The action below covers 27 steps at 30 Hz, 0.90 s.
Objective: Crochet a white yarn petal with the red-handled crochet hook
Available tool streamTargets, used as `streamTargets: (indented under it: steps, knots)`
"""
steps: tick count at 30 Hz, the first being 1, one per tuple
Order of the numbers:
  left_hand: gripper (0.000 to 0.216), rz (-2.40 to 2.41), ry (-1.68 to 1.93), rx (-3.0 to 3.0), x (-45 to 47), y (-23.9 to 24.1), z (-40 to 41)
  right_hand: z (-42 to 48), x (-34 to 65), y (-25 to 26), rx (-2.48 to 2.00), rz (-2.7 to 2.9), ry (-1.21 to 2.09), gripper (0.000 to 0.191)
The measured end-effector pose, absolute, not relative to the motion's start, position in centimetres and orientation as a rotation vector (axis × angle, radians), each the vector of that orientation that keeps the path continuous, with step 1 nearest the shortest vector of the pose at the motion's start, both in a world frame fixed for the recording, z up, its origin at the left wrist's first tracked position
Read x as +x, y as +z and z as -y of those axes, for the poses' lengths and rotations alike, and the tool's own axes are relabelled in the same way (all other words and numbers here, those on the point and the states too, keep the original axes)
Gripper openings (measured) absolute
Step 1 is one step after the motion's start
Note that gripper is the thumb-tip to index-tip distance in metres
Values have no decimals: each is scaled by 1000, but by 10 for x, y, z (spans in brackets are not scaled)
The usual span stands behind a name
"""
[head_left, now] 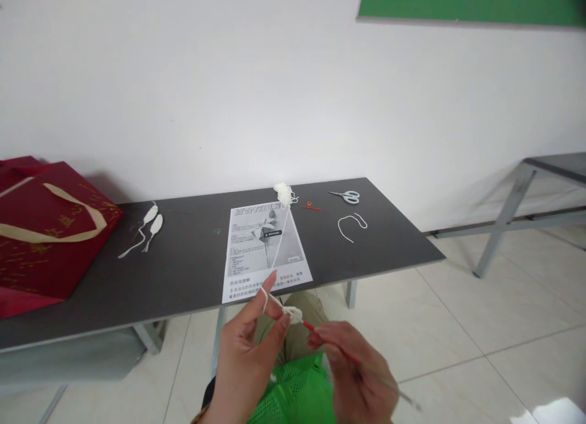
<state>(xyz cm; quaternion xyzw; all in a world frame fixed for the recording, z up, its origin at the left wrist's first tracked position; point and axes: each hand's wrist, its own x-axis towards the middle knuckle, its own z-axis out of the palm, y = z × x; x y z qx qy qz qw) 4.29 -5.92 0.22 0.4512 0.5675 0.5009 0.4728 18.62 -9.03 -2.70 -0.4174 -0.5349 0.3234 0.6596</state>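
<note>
My left hand [251, 351] is low in the middle of the view, fingers pinched on a small white crocheted piece [293, 315], with white yarn [280, 241] looped over the raised forefinger and running up to a yarn ball [284, 193] on the dark table [183, 271]. My right hand [357, 375] is closed round a red-handled crochet hook [348, 357] whose tip meets the white piece. A green mesh item [297, 396] lies on my lap below both hands.
A printed instruction sheet [265, 250] lies at the table's front edge. Two white crocheted petals [151, 222], a loose yarn strand [350, 224], white scissors [348, 196], a small red tool [311, 207] and a red gift bag [41, 229] rest there too. Another bench [549, 168] stands right.
</note>
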Motion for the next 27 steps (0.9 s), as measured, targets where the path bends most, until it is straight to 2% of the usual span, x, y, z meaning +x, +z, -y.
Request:
streamTargets:
  steps: [3,5,7,11,14,21,27]
  knots:
    - [58,-1221,1210,805,42,10,57,99,196,-37,-901,1739,345,59]
    - [58,-1086,1122,641,37,16,54,99,202,-41,-836,1911,242,67]
    - [56,-996,1048,551,31,19,49,95,205,-42,-795,1845,337,62]
    - [55,-895,914,541,18,23,42,83,203,-36,-735,1429,807,31]
    - [57,-836,808,609,12,27,39,79,202,-30,-675,1253,1018,21]
    - [58,-752,619,808,6,36,33,84,209,-20,-617,1092,1219,15]
    - [55,-723,565,954,1,35,29,88,217,-16,-626,1110,1240,14]
